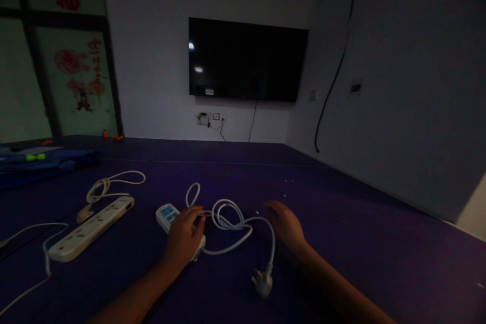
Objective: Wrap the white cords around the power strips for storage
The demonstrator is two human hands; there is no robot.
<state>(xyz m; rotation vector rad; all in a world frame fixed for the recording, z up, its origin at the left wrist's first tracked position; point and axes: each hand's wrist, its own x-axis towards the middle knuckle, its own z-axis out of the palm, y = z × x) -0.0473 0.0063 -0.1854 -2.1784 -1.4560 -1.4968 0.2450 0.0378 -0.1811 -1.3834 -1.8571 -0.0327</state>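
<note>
My left hand point(184, 233) lies over the middle of a small white power strip point(162, 216) with blue sockets. Its fingers and thumb are apart and curve over the strip without visibly gripping it; part of the strip is hidden beneath the palm. From the strip runs a white cable point(228, 228), loosely looped on the purple surface and ending in a plug point(263, 283) with its pins showing. To the right of the loops, my right hand point(286, 224) is open, fingers extended toward the cable, with nothing in it.
A longer white power strip point(91, 230) lies at the left, its coiled cord point(102, 186) behind it. Another thin white cable point(46, 253) winds along the left edge. Blue cloth point(49, 162) lies farther back. A television point(246, 61) hangs on the far wall.
</note>
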